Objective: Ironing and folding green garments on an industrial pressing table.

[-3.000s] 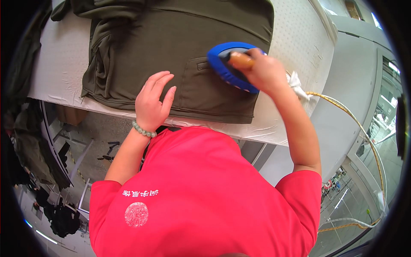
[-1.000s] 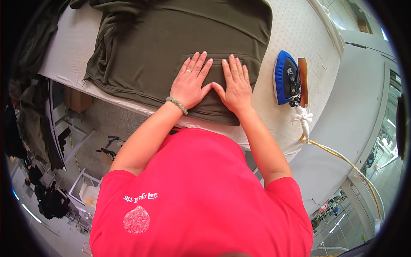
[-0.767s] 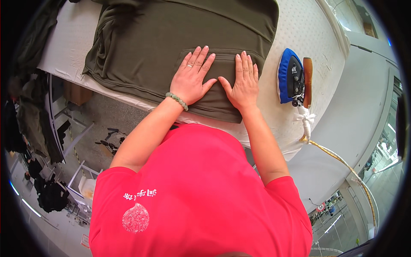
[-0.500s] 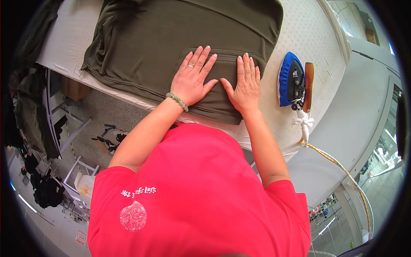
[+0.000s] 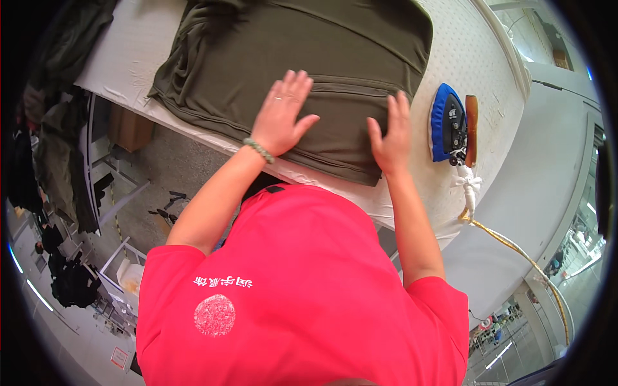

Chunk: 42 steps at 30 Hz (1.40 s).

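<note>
A dark olive garment (image 5: pixel 347 122) is spread on the pale padded ironing table (image 5: pixel 125 67), with a long pocket seam running across it. Over its middle is my left hand (image 5: pixel 283 116), fingers outstretched and thumb apart, wearing a ring and a green bead bracelet (image 5: pixel 259 150). My right hand (image 5: pixel 393 138) is at the garment's right side, fingers extended and thumb spread. Neither hand grips anything. Whether the palms touch the cloth or hover just over it, I cannot tell.
Right of the garment an iron (image 5: pixel 454 125) with a blue sole cover and wooden handle rests on the table. Its hose (image 5: pixel 515 248) trails down to the right. Dark garments (image 5: pixel 61 154) hang at the left, near a cardboard box (image 5: pixel 131 127) under the table.
My hands have moved farther apart, left hand leftward and right hand rightward over the garment, uncovering more of the pocket seam. The whole view has shifted slightly.
</note>
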Available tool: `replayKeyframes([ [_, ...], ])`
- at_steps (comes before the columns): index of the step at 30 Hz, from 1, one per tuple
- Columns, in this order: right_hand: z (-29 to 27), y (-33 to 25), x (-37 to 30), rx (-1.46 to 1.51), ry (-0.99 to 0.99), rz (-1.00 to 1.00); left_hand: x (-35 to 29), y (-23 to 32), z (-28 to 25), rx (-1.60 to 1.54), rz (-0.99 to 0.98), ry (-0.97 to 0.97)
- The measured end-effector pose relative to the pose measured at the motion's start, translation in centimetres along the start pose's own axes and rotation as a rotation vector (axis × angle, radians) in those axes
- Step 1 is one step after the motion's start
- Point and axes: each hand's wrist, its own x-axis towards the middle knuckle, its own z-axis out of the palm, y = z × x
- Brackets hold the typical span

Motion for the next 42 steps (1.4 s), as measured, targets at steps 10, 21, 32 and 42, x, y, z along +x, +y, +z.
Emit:
replayKeyframes([
  [10, -2.5, -1.8, -6.7, 0.240, -0.181, 0.924, -4.1, -29.9, -15.7, -0.217, -1.144, -0.084],
  [21, -6.4, -1.8, -0.1, -0.106, -0.001, 0.959, 5.5, -30.5, -21.9, -0.375, -0.550, 0.316],
  [32, 2.0, 1.1, -0.2, -0.401, 0.142, 0.997, 5.2, -35.1, -14.1, -0.008, -0.660, 0.045],
  [42, -1.2, -0.6, -1.6, -0.212, 0.310, 0.870, 5.3, -31.4, -17.8, -0.514, -0.839, -0.048],
])
